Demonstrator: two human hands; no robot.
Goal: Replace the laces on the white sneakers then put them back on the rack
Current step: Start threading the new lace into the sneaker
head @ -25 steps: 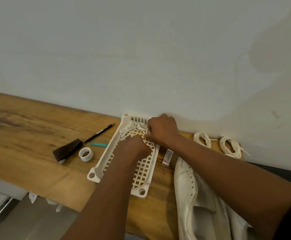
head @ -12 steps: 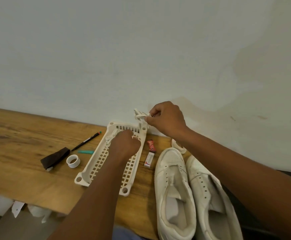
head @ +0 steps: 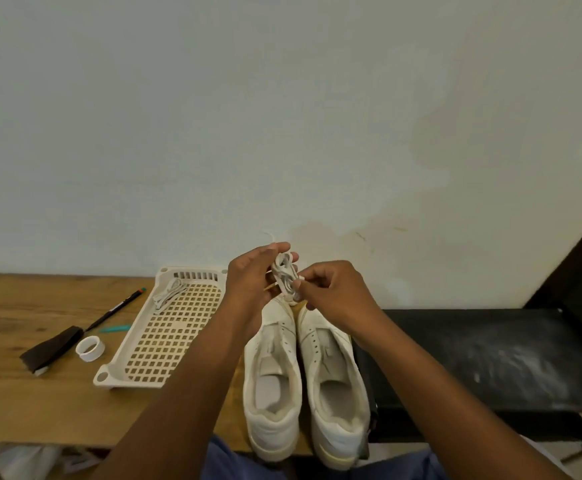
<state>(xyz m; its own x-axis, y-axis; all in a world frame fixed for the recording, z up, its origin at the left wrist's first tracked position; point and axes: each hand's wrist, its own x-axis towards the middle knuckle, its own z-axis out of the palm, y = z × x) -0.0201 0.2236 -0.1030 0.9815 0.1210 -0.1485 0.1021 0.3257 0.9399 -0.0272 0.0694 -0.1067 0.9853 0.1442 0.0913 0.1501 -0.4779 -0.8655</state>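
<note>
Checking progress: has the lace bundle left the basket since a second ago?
Yes. The lace bundle is out of the basket, held in both hands right of it, above the sneakers' toes.

— What's different now?
— The left hand (head: 248, 282) is out of the tray (head: 164, 341); both hands hold the lace bundle (head: 285, 278) up over the sneakers (head: 303, 368).
— And the right hand (head: 331, 289)?
— Lower, pinching the bundle.

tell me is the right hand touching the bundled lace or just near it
Touching. The head view shows the right hand pinching the lower end of the bundled lace with its fingertips, while the left hand grips the bundle from the other side.
</note>
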